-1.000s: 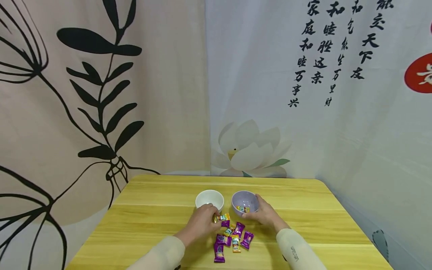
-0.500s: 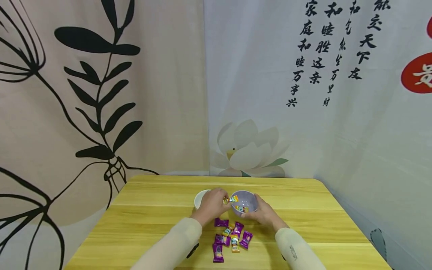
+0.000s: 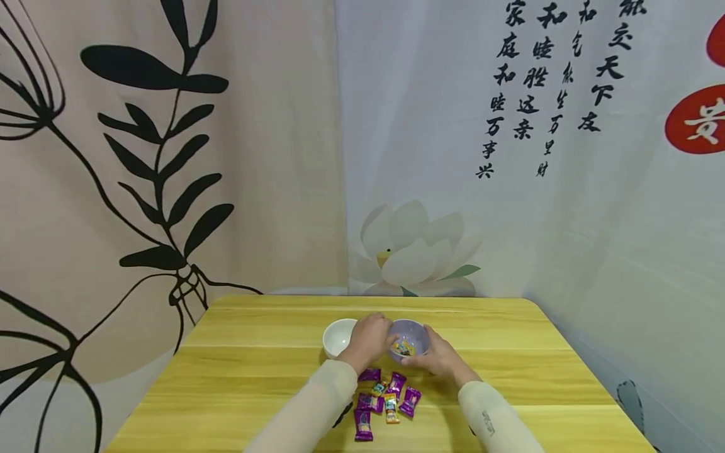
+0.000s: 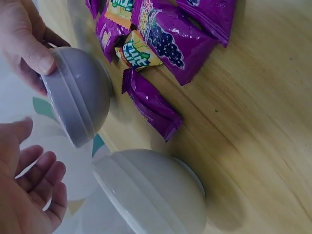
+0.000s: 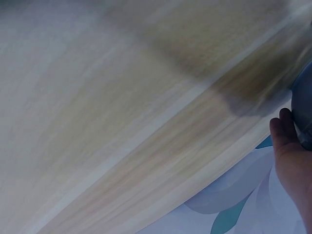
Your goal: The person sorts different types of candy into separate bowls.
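Note:
My right hand (image 3: 442, 358) holds a small purple bowl (image 3: 418, 335) by its side, thumb toward the front. Yellow-wrapped candies (image 3: 404, 348) lie inside that bowl. My left hand (image 3: 368, 338) is over the left rim of the bowl; in the left wrist view its fingers are loosely bent with nothing between them. Just left of this hand stands a white bowl (image 3: 335, 338), partly covered by it. In front of the bowls lie several purple-wrapped candies (image 3: 364, 425) with grape pictures and a few yellow-wrapped candies (image 3: 391, 409).
Everything stands on a wooden table (image 3: 255, 358) with rounded far corners. Behind it hang curtains (image 3: 283, 157) printed with plants, a lotus and Chinese writing. The left forearm sleeve (image 3: 311, 402) passes close beside the loose candies.
My left hand carried a yellow candy from the pile up to the purple bowl and let it go inside. The right hand has kept its hold on the bowl.

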`<state>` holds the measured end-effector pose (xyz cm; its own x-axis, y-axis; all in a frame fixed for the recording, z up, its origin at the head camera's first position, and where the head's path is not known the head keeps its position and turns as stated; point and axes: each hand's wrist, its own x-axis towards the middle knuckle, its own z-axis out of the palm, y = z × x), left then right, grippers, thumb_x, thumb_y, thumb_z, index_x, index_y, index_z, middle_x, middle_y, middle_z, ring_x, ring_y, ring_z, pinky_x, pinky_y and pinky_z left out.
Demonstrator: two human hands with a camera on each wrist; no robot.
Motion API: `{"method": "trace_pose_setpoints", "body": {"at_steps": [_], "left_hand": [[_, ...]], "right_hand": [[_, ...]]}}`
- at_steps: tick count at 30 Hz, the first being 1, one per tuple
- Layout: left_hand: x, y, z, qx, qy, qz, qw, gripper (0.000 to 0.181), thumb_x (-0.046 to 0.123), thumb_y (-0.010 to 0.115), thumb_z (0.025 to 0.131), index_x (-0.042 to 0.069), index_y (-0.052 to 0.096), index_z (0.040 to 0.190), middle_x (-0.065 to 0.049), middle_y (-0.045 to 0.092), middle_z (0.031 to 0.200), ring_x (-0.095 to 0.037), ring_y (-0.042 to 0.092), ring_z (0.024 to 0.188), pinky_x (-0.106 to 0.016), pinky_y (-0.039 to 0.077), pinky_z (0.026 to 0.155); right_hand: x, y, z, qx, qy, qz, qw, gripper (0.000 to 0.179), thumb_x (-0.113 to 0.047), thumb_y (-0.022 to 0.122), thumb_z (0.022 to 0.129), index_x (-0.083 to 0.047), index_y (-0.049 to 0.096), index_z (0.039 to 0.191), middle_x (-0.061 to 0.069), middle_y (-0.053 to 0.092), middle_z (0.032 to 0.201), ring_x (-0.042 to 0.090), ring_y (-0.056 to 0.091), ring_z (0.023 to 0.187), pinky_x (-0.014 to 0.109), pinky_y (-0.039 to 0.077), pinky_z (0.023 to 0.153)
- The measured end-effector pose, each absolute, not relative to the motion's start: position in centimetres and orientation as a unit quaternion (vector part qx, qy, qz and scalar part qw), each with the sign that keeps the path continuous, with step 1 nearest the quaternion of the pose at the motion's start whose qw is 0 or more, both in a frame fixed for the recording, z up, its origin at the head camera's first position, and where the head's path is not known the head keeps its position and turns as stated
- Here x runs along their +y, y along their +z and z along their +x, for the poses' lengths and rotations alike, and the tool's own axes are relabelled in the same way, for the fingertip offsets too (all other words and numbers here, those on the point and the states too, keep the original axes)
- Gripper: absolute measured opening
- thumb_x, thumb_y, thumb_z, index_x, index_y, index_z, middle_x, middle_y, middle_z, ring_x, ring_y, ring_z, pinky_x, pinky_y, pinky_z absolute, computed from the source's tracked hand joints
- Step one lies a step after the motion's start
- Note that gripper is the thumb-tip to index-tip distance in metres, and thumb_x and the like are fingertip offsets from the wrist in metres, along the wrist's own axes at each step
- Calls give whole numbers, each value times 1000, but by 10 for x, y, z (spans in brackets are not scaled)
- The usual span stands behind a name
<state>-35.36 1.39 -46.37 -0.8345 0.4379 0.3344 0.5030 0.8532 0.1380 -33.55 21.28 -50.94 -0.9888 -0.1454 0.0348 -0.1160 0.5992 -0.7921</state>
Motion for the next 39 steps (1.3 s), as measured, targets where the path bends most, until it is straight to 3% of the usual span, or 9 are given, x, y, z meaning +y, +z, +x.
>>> {"method": "trace_pose_setpoints", "body": {"at_steps": [5,24,31,39], "left_hand": [[13,-461,-351,-953,-125,-241,138,29,32,71,93,12,74,113,-3,69,105,-20,65,96,-36,55,85],[-2,-455,-325,-935,-142,-297,129,31,32,74,91,13,73,115,0,66,100,-16,62,91,-32,54,81],[-9,-463,-309,-933,-142,-311,108,35,36,74,90,14,72,117,-2,68,111,-19,63,102,-36,52,91],[-22,-476,-298,-929,-148,-327,96,33,34,75,89,13,73,114,1,65,99,-14,60,90,-32,52,81]], "right_hand": [[211,-509,-336,894,-443,-74,19,115,-45,86,74,4,19,154,25,44,146,44,45,130,61,34,107],[212,-508,-335,895,-440,-73,22,117,-47,85,75,5,17,155,27,41,147,46,43,131,63,34,107],[212,-507,-335,898,-434,-74,21,118,-47,86,74,5,17,154,27,40,148,46,43,131,63,34,107],[212,-505,-334,899,-432,-66,28,119,-47,87,73,5,17,155,27,39,149,47,40,134,62,31,109]]}}
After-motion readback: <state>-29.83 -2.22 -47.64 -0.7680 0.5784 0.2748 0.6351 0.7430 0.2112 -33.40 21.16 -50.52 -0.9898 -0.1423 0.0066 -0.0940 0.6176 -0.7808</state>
